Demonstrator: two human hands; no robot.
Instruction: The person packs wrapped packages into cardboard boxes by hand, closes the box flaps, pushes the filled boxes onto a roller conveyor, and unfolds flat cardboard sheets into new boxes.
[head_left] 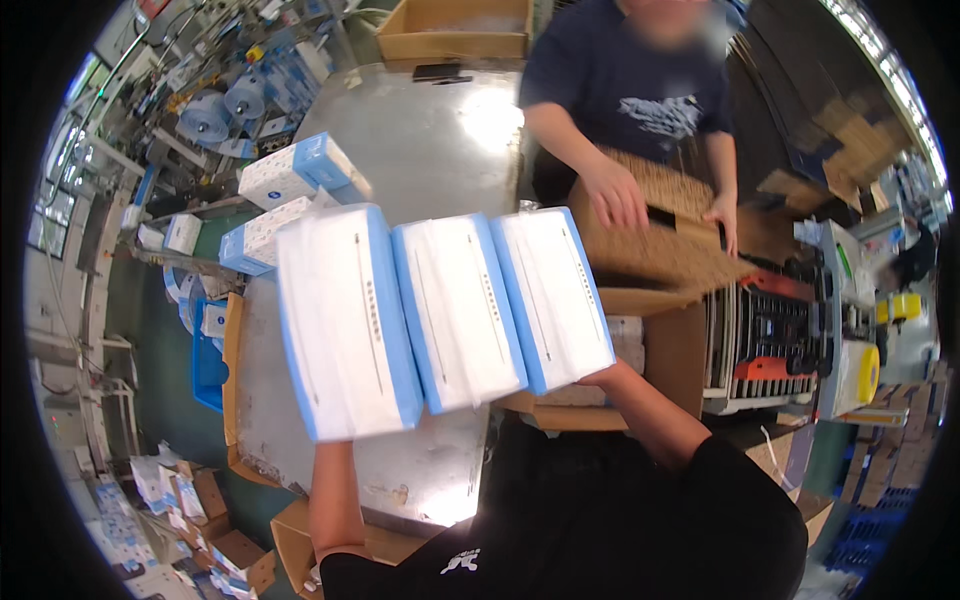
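We see an open cardboard box [678,355] at right, pale packs [627,335] inside; another carton [455,46] at the table's [400,125] far edge, contents unclear. A blue bin [207,384] sits at left. The three packs [455,310] are white-faced with blue sides, thin dark lines and dotted rows, lined up side by side and held up over the table. The right hand [602,376] supports the right-hand pack's lower corner; the left forearm [335,490] reaches under the leftmost, hand hidden. Fingers mostly hidden on both, so we can't tell how far open. Two patterned boxes [290,175] lie beyond at left. A co-worker's hands [614,195] handle blurred brown cardboard [655,252], which overhangs the open box's far side.
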